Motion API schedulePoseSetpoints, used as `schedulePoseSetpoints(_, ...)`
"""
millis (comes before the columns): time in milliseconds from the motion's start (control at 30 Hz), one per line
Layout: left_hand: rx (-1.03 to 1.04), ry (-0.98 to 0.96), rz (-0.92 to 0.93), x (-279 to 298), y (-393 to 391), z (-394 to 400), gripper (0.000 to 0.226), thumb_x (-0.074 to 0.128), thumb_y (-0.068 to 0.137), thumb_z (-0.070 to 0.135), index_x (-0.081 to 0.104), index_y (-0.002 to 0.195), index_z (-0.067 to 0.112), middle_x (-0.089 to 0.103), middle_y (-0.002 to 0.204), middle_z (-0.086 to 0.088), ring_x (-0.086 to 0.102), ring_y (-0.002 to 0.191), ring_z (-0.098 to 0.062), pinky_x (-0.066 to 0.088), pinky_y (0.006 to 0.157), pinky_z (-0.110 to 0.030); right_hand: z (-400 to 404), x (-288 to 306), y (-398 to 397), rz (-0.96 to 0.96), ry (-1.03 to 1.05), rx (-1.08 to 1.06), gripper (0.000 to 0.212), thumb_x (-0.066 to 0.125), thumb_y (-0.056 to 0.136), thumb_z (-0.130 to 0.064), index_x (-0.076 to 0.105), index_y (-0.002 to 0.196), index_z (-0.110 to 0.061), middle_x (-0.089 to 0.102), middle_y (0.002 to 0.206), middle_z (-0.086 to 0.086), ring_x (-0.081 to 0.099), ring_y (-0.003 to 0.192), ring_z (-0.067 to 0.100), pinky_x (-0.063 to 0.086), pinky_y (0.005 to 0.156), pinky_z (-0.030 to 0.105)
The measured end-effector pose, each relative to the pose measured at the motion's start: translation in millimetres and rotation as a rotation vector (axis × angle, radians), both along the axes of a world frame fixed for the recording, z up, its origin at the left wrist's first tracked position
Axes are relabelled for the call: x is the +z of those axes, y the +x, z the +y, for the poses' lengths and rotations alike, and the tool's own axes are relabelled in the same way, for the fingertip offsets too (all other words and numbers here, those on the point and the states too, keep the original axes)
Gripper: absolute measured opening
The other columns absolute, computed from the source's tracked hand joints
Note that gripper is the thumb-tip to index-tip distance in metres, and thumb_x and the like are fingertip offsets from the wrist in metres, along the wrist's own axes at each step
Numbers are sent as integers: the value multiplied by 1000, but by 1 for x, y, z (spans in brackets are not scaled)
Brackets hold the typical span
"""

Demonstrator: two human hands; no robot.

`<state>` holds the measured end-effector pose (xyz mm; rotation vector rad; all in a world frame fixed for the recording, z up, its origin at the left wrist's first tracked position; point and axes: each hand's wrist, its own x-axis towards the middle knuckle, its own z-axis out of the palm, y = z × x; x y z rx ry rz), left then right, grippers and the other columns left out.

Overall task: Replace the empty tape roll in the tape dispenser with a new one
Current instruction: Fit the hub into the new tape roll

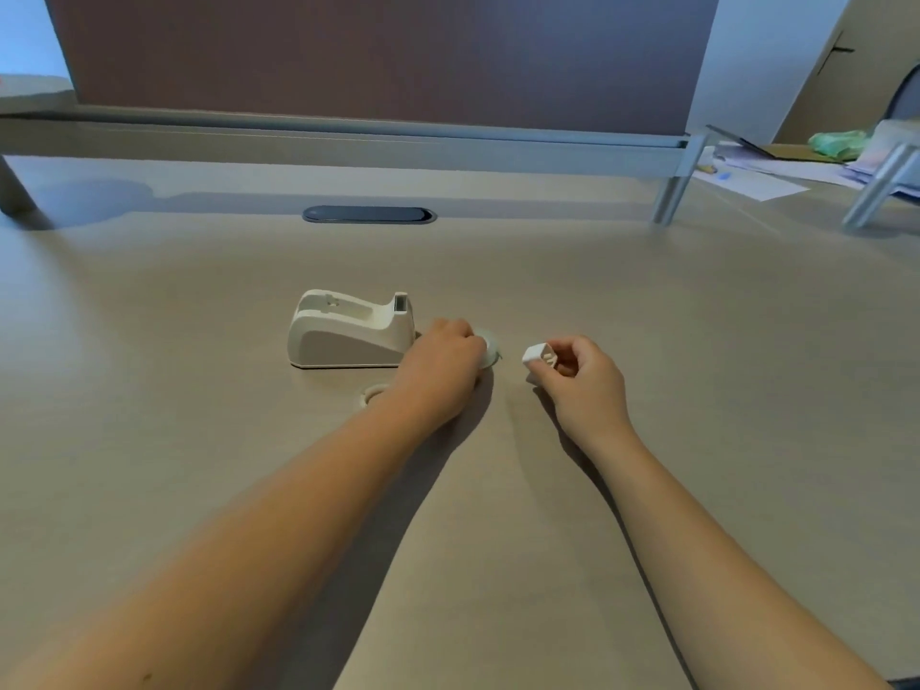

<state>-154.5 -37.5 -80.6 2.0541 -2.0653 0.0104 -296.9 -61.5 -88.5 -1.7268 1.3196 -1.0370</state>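
A white tape dispenser [348, 333] stands on the desk with its roll cradle empty and its cutter end pointing right. My left hand [440, 363] rests just right of it, fingers closed over a clear tape roll [490, 348] that lies on the desk and is mostly hidden. My right hand [580, 373] hovers further right and pinches a small white plastic spindle core [537, 355]. An empty pale tape ring [371, 394] lies flat on the desk in front of the dispenser, partly behind my left wrist.
A dark oval cable grommet [368, 214] sits in the desk behind the dispenser. A partition panel [378, 62] on metal legs [672, 196] bounds the back. Papers [756, 176] and a green bag [839, 144] lie at the far right.
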Motion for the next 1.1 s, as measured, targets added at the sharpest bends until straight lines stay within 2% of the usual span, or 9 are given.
schedulePoseSetpoints(167, 54, -26, -42, -1, -2, -5, 27, 38, 85, 7, 53, 107, -1, 52, 119, -20, 43, 111, -35, 36, 94, -39, 2, 0, 2, -33, 13, -1, 19, 61, 77, -25, 50, 65, -35, 60, 70, -14, 63, 75, 18, 53, 80, 50)
schedulePoseSetpoints(267, 64, -30, 101, 1, -1, -3, 28, 41, 85, 10, 52, 108, -2, 49, 123, -20, 42, 113, -33, 32, 96, -35, 5, 2, 3, -63, -11, 5, 14, 61, 79, -24, 52, 71, -30, 61, 75, -6, 62, 71, 13, 52, 70, 37)
schedulePoseSetpoints(367, 141, -111, 524, 10, -1, 9, 22, 45, 86, 17, 55, 101, 3, 55, 110, -14, 49, 100, -27, 35, 84, -29, 7, 8, 4, -89, -47, 23, 6, 59, 83, -18, 54, 82, -20, 57, 80, -3, 52, 64, 1, 43, 56, 14)
schedulePoseSetpoints(500, 274, -72, 1202, 24, 7, 30, 14, 44, 88, 20, 53, 83, 10, 52, 76, -3, 51, 75, -18, 43, 72, -29, 10, 14, 17, -205, -3, 39, 15, 61, 81, -14, 58, 95, -12, 54, 76, -10, 54, 73, 9, 44, 61, 13)
schedulePoseSetpoints(600, 271, -14, 1636, 31, 23, 46, 15, 43, 89, 15, 52, 79, 10, 55, 86, -7, 55, 85, -20, 47, 80, -30, 20, 20, 33, -296, -13, 60, 24, 64, 79, -13, 57, 102, -12, 53, 78, -10, 54, 78, 12, 48, 71, 21)
schedulePoseSetpoints(667, 255, 8, 1788, 30, 36, 54, 17, 40, 91, 17, 54, 93, 8, 60, 91, -8, 58, 85, -20, 48, 77, -27, 30, 23, 46, -337, -30, 104, 14, 63, 80, -13, 56, 92, -19, 55, 76, -10, 53, 71, 6, 48, 57, 10)
schedulePoseSetpoints(800, 242, 18, 1894, 25, 58, 68, 37, 38, 91, 22, 46, 120, 1, 64, 108, -17, 66, 86, -24, 57, 60, -23, 45, 26, 69, -339, -75, 195, 13, 62, 81, -14, 56, 87, -23, 58, 78, -12, 57, 67, -5, 45, 52, 1)
schedulePoseSetpoints(933, 176, 22, 1913, 24, 69, 79, 26, 38, 90, 24, 57, 99, 7, 71, 77, -6, 69, 65, -13, 55, 58, -22, 54, 24, 90, -284, -133, 246, 12, 65, 78, -15, 58, 81, -23, 61, 83, -2, 58, 71, -6, 46, 56, 4)
schedulePoseSetpoints(1100, 126, -31, 1787, 18, 73, 82, 20, 41, 88, 16, 60, 88, 10, 63, 83, -7, 65, 72, -13, 55, 67, -21, 55, 21, 98, -148, -265, 247, 16, 65, 78, -14, 61, 93, -12, 63, 92, 6, 59, 82, 12, 51, 72, 21)
